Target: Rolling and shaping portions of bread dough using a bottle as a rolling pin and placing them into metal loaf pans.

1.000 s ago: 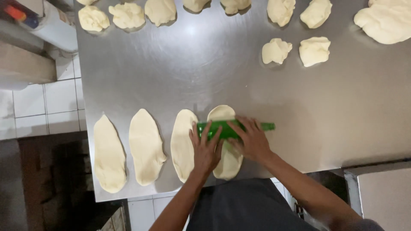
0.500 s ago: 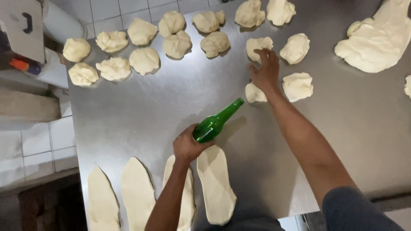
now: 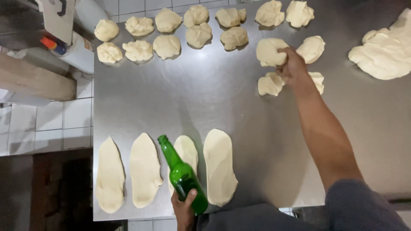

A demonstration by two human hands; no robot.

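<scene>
- Landmark: green glass bottle (image 3: pixel 182 176), at the near edge of the steel table (image 3: pixel 205 98), neck pointing away and to the left.
- Left hand (image 3: pixel 184 207): fingers wrapped around the base of the bottle, gripping it; the bottle lies tilted over 1 flattened piece.
- Right hand (image 3: pixel 292 65): far beyond the bottle and to its right, fingers closed on a raw dough lump (image 3: pixel 269 52), grasping it.
- Flattened dough ovals: 4 in a row at the near edge. 2 lie left of the bottle (image 3: pixel 109 175) (image 3: pixel 144 170), 1 sits partly under it (image 3: pixel 187 152), 1 lies just right of it (image 3: pixel 219 167). Judged done: rolled thin and long.
- Unrolled lumps: about 12 in 2 rows (image 3: pixel 167 32) far beyond the bottle, well apart from the ovals.
- Further lumps near the right hand: 1 just below the held lump (image 3: pixel 269 84), 1 beside it to the right (image 3: pixel 311 48), 1 partly hidden behind the wrist (image 3: pixel 317 80), 2 more at the far edge (image 3: pixel 284 12).
- Bulk dough mass (image 3: pixel 385 53): far right of the bottle, undivided.
- Progress judged: 4 pieces flattened, 1 lump in hand, well over a dozen lumps plus the bulk mass left; early in the batch.
</scene>
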